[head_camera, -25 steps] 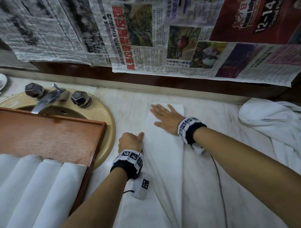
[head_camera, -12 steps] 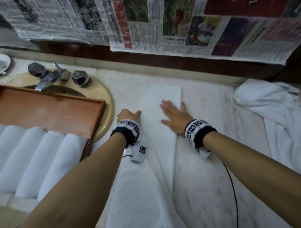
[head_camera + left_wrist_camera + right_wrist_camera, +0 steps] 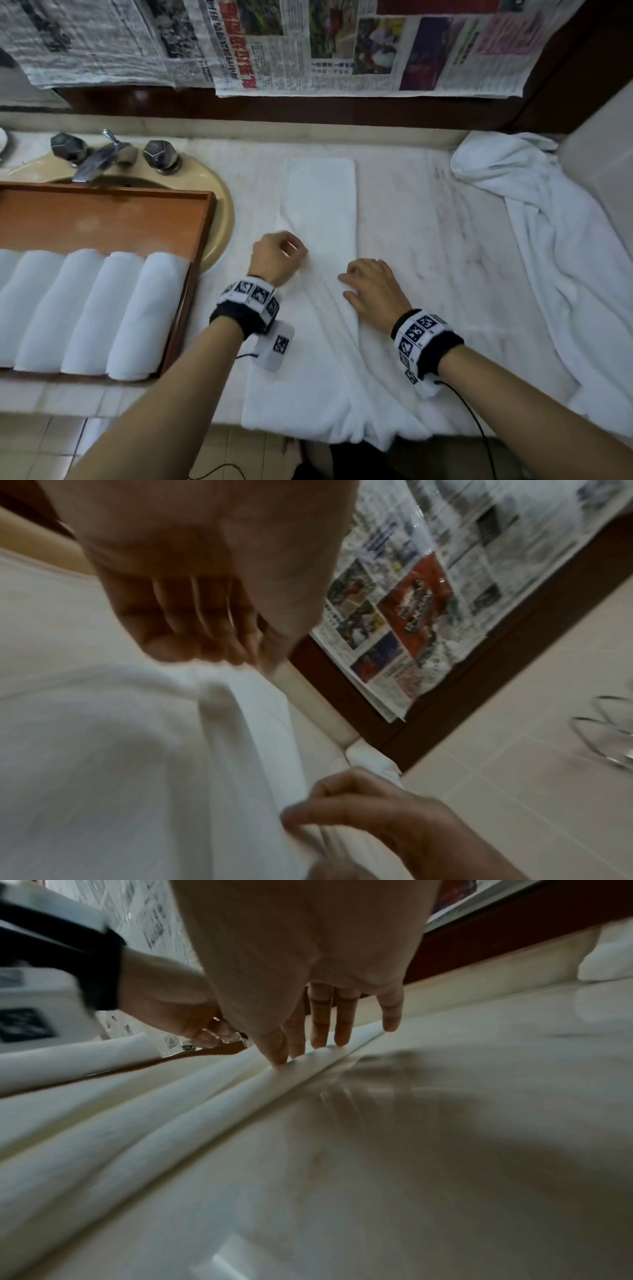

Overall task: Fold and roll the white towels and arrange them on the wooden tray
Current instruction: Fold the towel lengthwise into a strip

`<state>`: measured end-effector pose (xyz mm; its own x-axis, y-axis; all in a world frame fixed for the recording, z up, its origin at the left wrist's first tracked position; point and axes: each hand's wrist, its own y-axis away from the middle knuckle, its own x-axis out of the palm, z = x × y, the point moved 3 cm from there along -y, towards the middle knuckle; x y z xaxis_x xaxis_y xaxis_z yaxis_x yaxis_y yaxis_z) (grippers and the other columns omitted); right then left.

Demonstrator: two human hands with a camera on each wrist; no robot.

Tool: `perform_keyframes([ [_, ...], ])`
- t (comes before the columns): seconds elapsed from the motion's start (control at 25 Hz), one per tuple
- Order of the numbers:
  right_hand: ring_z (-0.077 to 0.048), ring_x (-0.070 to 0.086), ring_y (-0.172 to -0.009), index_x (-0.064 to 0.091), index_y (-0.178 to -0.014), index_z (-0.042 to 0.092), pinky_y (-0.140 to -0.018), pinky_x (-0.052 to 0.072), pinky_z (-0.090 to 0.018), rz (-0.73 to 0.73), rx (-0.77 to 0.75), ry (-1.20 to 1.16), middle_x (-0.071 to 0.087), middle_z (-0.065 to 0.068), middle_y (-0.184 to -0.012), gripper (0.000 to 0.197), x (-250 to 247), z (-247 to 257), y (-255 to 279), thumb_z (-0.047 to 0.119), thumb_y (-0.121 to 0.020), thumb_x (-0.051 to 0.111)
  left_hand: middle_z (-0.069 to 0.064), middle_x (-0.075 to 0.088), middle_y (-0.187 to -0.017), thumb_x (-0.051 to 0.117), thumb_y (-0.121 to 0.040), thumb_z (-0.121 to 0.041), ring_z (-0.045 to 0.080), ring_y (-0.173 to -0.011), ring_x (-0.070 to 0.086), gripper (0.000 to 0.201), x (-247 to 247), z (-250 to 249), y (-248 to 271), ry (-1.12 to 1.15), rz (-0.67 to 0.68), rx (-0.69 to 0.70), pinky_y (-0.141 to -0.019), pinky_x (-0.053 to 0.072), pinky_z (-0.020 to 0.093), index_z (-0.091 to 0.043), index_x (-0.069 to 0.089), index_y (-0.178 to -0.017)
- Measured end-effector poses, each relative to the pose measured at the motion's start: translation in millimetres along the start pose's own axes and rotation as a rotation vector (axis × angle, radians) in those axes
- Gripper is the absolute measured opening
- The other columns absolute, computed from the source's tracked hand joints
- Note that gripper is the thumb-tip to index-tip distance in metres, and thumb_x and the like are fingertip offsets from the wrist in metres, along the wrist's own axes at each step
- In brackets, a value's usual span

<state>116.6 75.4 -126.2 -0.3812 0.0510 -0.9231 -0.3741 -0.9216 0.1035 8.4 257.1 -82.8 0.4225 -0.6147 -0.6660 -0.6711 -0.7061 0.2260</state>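
A long white towel (image 3: pixel 322 198), folded into a narrow strip, lies lengthwise on the marble counter and reaches its near edge. My left hand (image 3: pixel 284 251) sits at the strip's left edge with fingers curled, pinching the fold (image 3: pixel 205 656). My right hand (image 3: pixel 363 284) presses on the strip's right side; its straight fingers (image 3: pixel 318 1031) rest on the towel (image 3: pixel 171 1110). The wooden tray (image 3: pixel 102 212) lies over the sink at left and holds several rolled white towels (image 3: pixel 85 308) in a row.
The beige sink basin (image 3: pixel 219 205) and the faucet (image 3: pixel 99 159) lie behind the tray. A heap of loose white towels (image 3: pixel 548 222) fills the counter's right side. Newspaper sheets (image 3: pixel 342 51) hang on the back wall. Bare marble (image 3: pixel 428 222) shows between strip and heap.
Both hands have slid back toward me along the towel, from its far end to about its middle. The towel now lies flatter at the far end.
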Motion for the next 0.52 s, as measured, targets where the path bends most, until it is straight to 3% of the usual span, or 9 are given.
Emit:
perform_keyframes([
  [0.08, -0.019, 0.037, -0.130, 0.056, -0.131, 0.024, -0.115, 0.012, -0.051, 0.072, 0.090, -0.010, 0.048, 0.003, -0.132, 0.040, 1.1, 4.9, 6.6, 0.026, -0.091, 0.059, -0.008, 0.069, -0.075, 0.066, -0.078, -0.020, 0.005, -0.068, 0.060, 0.010, 18.2, -9.3, 40.1, -0.099, 0.374, 0.111, -0.069, 0.047, 0.022, -0.028, 0.070, -0.083],
  [0.16, -0.014, 0.028, -0.137, 0.048, -0.138, 0.027, -0.115, 0.001, -0.057, 0.110, 0.156, 0.017, 0.042, 0.009, -0.139, 0.047, -2.0, 8.8, 10.9, 0.027, -0.092, 0.059, -0.012, 0.068, -0.082, 0.065, -0.075, -0.025, 0.006, -0.077, 0.062, 0.021, 37.4, -9.8, 69.3, -0.249, 0.581, 0.114, -0.075, 0.051, 0.024, -0.033, 0.070, -0.093],
  [0.32, -0.016, 0.010, -0.145, 0.032, -0.147, 0.029, -0.110, -0.004, -0.069, 0.260, 0.198, 0.071, 0.025, 0.016, -0.151, 0.068, -5.3, 13.0, 22.1, 0.040, -0.088, 0.064, -0.010, 0.066, -0.084, 0.059, -0.079, -0.021, 0.012, -0.080, 0.061, 0.024, 51.3, -0.1, 93.4, -0.349, 0.525, 0.212, -0.076, 0.053, 0.030, -0.032, 0.070, -0.097],
  [0.44, -0.015, -0.001, -0.148, 0.022, -0.151, 0.030, -0.109, -0.002, -0.072, 0.326, 0.226, 0.051, 0.008, 0.019, -0.159, 0.083, -4.9, 10.1, 28.9, 0.045, -0.084, 0.068, -0.009, 0.065, -0.080, 0.063, -0.084, -0.021, 0.002, -0.068, 0.055, 0.015, 34.8, 17.0, 93.2, -0.255, 0.547, 0.235, -0.076, 0.048, 0.025, -0.023, 0.070, -0.096],
  [0.52, -0.014, -0.004, -0.148, 0.019, -0.152, 0.031, -0.109, 0.000, -0.072, 0.341, 0.238, 0.035, 0.004, 0.019, -0.160, 0.086, -5.3, 9.8, 31.4, 0.042, -0.084, 0.069, -0.012, 0.064, -0.076, 0.065, -0.081, -0.024, 0.000, -0.066, 0.054, 0.009, 19.7, 36.0, 91.4, -0.260, 0.527, 0.213, -0.072, 0.046, 0.023, -0.027, 0.068, -0.089],
])
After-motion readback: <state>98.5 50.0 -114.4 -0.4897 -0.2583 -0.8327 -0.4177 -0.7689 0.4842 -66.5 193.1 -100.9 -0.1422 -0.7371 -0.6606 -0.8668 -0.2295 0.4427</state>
